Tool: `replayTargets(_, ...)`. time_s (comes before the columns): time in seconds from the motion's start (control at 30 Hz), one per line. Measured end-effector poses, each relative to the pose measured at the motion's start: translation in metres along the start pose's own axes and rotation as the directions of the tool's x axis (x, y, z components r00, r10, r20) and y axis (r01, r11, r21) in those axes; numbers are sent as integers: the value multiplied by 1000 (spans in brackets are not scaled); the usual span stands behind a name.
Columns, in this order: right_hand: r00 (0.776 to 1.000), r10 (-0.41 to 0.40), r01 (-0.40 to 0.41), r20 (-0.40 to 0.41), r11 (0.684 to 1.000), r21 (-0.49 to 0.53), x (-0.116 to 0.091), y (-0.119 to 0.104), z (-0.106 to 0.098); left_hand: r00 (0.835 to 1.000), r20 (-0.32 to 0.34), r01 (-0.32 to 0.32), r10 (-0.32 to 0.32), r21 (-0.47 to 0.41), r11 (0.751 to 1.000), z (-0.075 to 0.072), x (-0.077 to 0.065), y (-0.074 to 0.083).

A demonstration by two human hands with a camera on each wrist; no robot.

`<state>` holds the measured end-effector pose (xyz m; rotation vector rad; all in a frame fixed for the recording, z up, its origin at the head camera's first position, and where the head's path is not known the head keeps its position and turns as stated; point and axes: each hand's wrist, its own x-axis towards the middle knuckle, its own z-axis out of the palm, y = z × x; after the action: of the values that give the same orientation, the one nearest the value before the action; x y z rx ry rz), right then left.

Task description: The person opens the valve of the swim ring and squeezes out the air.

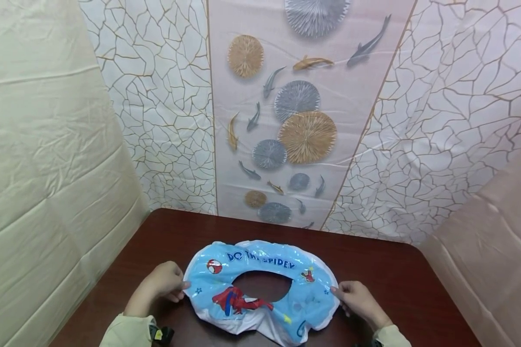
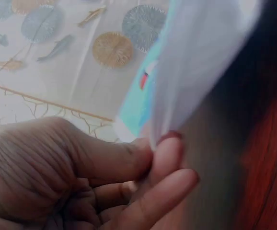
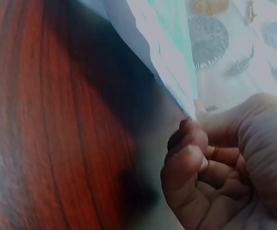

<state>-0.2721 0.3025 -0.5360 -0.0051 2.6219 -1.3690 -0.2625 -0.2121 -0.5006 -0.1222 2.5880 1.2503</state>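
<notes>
A soft, partly deflated blue swim ring [image 1: 260, 250] with a white underside, cartoon figures and lettering spans the space between both hands in the head view. My left hand [image 1: 167, 282] pinches its left edge between thumb and forefinger. On the opposite side, my right hand [image 1: 356, 299] pinches the right edge the same way. In the left wrist view, the white underside [image 2: 201, 62] rises from the pinching fingertips [image 2: 169, 153]. The right wrist view has the ring's white rim [image 3: 169, 81] slanting down into the right thumb and finger. Its near edge sags and wrinkles.
A dark red-brown wooden table [image 1: 178, 231] lies under the ring. Behind it hangs a patterned cloth [image 1: 269, 193] with fish and round motifs. Plain beige cloth [image 1: 56, 193] closes off the left side, and another cloth [image 1: 490, 250] stands on the right.
</notes>
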Motion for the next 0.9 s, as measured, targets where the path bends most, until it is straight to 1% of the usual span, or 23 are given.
replayTargets(0.07,999,13,-13,-38,1000,-8,1,3,0,999,-45,1,-3,-28,1000,0,3,-1)
replayTargets(0.13,998,27,-28,-52,1000,-15,1,4,-1,998,-67,-11,7,-56,998,2,5,-3)
replayTargets(0.2,999,34,-34,-39,999,-12,-1,4,-2,997,-83,-5,-1,-68,998,4,5,-4)
replayTargets(0.23,999,41,-41,-17,999,-6,-3,4,-3,997,-83,8,-13,-65,998,5,4,-4)
replayTargets(0.3,997,57,-58,45,998,17,-7,3,-6,999,-43,31,-34,-58,998,7,1,-5)
replayTargets(0.37,991,73,-80,115,995,58,-12,1,-8,999,23,49,-48,-40,998,9,-4,-5)
replayTargets(0.4,986,81,-93,148,993,76,-14,0,-10,997,68,48,-45,-32,998,11,-6,-5)
replayTargets(0.47,978,78,-102,195,988,119,-17,-2,-11,988,151,27,-19,-47,999,15,-9,-5)
replayTargets(0.5,976,71,-101,205,985,139,-18,-3,-10,984,176,11,-1,-54,998,17,-10,-5)
replayTargets(0.53,976,58,-91,208,985,149,-18,-4,-9,983,184,-2,13,-60,998,19,-10,-4)
replayTargets(0.6,980,39,-71,196,985,159,-18,-4,-6,984,175,-12,24,-71,997,23,-9,-2)
replayTargets(0.67,985,31,-58,168,986,154,-16,-3,-2,989,145,-10,22,-81,997,26,-7,1)
replayTargets(0.73,992,27,-43,126,992,122,-14,0,1,994,104,-6,13,-75,997,27,-4,2)
replayTargets(0.9,999,36,-37,22,999,40,-11,2,1,1000,3,19,-19,-8,1000,22,0,1)
